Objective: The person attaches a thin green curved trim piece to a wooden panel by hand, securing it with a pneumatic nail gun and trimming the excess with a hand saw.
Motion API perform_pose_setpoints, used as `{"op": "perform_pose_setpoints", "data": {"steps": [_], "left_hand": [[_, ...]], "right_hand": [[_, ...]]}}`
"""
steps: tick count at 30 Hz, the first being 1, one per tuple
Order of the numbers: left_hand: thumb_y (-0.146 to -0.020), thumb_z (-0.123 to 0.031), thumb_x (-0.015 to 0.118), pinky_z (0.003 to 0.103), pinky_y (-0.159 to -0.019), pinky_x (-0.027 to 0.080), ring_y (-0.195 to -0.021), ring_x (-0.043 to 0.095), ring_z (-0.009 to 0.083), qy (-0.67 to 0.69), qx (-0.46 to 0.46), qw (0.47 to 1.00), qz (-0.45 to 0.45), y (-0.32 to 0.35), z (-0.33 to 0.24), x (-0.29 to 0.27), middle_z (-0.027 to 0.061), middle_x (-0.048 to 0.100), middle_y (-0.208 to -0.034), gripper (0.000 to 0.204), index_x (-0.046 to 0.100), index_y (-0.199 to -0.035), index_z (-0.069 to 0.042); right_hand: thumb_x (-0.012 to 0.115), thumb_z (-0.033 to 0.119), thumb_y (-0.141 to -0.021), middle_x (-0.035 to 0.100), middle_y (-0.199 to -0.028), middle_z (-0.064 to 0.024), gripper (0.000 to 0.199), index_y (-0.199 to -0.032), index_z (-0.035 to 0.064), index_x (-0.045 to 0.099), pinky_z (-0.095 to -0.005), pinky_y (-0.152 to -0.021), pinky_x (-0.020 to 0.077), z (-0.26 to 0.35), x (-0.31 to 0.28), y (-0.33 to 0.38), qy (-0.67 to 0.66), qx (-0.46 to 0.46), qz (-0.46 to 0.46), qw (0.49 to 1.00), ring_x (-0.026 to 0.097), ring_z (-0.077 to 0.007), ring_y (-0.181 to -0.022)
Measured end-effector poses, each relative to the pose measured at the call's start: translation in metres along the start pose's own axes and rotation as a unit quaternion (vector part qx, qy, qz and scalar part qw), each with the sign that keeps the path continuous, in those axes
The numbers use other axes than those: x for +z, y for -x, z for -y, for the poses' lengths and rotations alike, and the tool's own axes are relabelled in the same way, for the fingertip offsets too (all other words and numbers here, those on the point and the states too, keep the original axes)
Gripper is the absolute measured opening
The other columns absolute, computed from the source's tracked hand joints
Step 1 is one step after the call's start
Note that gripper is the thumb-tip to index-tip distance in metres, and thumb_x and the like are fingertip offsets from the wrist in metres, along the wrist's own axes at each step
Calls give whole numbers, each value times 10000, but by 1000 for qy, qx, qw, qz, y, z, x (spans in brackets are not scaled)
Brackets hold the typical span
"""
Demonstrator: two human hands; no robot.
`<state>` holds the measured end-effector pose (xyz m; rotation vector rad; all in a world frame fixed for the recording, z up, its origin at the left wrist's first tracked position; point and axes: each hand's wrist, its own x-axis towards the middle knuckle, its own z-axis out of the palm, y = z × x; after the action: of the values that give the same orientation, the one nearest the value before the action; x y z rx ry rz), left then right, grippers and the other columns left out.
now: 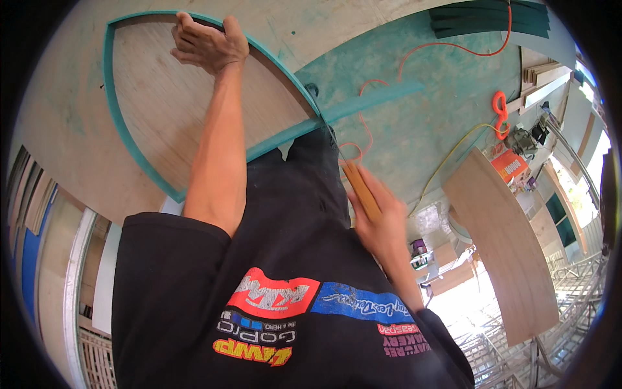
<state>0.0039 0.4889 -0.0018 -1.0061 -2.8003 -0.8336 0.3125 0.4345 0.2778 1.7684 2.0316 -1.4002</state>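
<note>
A curved, pointed wooden frame (152,84) with a teal rim lies at the upper left. My left hand (210,47) reaches across it and rests on its far rim, fingers curled and thumb apart. A straight teal strip (372,104) forms its near side and runs on past the corner to the right. My right hand (383,217), smeared by motion, is closed round a tool's flat wooden handle (363,192). From the handle a thin dark edge, like a saw blade seen edge-on, runs up to the strip by the frame's corner.
The frame rests on a large pale work surface (71,97). Beyond it is a teal-stained floor (447,84) with an orange hose (453,44) and a yellow cord (447,157). A curved wooden tabletop (502,253) stands at the right, near an orange box (510,165). Boards (29,194) lean at the left.
</note>
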Motion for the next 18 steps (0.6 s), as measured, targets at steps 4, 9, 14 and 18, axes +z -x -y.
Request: {"op": "perform_pose_setpoints", "data": {"steps": [4, 9, 14, 18], "left_hand": [[-778, -352, 531, 581, -1102, 170, -1345, 276, 356, 0, -2, 1000, -8, -5, 6, 8, 187, 361, -1321, 756, 261, -1422, -62], [-767, -376, 507, 568, -1106, 167, -1332, 268, 346, -10, -33, 999, 18, 3, 3, -3, 181, 345, -1308, 778, 251, -1428, -54], [-805, -396, 530, 570, -1149, 115, -1353, 287, 341, 5, -24, 1000, 16, 0, 4, -4, 175, 376, -1336, 814, 243, -1466, -17], [-806, -404, 532, 581, -1151, 112, -1368, 280, 340, 18, -31, 999, 28, 2, 4, -5, 181, 371, -1365, 832, 237, -1477, -10]], "right_hand": [[727, 80, -902, 704, -1138, -251, 434, -1313, -15, 625, -439, -878, 557, -30, 54, -59, 32, 7, 1, 999, 686, -440, -1046], [739, 93, -913, 691, -1207, -245, 446, -1328, -16, 620, -423, -895, 557, -15, 21, -3, -11, 8, -19, 1000, 690, -414, -1086], [754, 85, -906, 694, -1240, -223, 453, -1332, -5, 629, -393, -922, 557, 6, -2, 24, -42, 52, -8, 998, 700, -371, -1120], [752, 89, -909, 696, -1237, -218, 436, -1321, 2, 638, -389, -929, 552, -11, 20, 21, -59, 58, -37, 996, 700, -378, -1111]]}}
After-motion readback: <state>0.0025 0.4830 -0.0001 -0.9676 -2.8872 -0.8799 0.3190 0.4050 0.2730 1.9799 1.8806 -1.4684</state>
